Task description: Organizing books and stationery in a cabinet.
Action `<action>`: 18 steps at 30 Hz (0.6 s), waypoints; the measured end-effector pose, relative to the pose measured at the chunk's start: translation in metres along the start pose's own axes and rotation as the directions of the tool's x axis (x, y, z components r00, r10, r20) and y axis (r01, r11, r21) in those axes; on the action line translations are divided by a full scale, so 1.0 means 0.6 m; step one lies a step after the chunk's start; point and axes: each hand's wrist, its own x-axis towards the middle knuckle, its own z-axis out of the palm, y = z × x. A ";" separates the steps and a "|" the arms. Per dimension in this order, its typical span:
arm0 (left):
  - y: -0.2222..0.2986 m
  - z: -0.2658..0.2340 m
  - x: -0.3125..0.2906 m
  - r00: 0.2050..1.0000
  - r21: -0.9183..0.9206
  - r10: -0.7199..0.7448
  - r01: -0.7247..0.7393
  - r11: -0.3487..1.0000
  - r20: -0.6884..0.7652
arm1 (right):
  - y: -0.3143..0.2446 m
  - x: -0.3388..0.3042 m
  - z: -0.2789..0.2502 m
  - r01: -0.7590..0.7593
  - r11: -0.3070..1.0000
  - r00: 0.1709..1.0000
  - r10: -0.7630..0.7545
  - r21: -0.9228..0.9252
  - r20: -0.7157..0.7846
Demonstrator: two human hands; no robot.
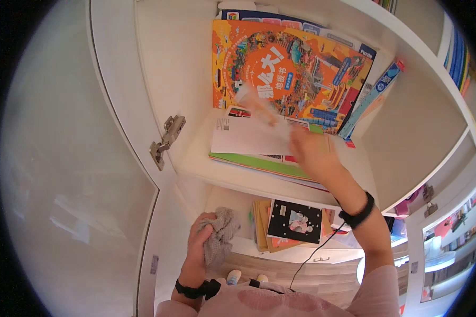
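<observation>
My left hand [199, 241] is closed around a crumpled grey textured cloth [220, 232], low in front of the cabinet. Above the stack on the middle shelf, my right hand [309, 150] is blurred by motion, its fingers curled. A smeared whitish and orange object [259, 108] stretches up and left from those fingers; its kind cannot be made out. Beneath it lies a white sheet [243, 138] on top of green-edged books or papers [259, 162]. Upright behind them leans a large orange illustrated puzzle box [296, 68].
A glass-panelled door [74, 158] with a metal hinge [167, 140] stands at the left. A slim blue box [373, 98] leans at the shelf's right side. On the lower shelf, a black notebook [295, 221] tops a pile. A dark cable [314, 251] hangs in front.
</observation>
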 end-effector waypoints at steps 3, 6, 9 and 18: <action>0.037 0.067 0.019 0.683 0.349 0.677 -0.726 0.592 0.272 | -0.005 -0.075 -0.077 -0.116 0.921 0.981 0.164 0.372 -0.101; 0.110 0.179 -0.004 0.212 0.604 0.781 -0.757 -0.249 0.587 | -0.056 -0.153 -0.114 -0.072 0.913 0.994 0.034 0.401 0.101; 0.059 0.248 0.024 0.166 0.466 0.629 -0.814 -0.347 0.759 | -0.099 -0.186 -0.115 0.171 0.978 0.961 -0.138 0.123 -0.238; -0.139 0.155 0.044 0.977 0.367 -0.127 0.056 0.928 0.172 | -0.016 -0.344 -0.116 -0.065 0.934 0.979 0.128 0.351 -0.159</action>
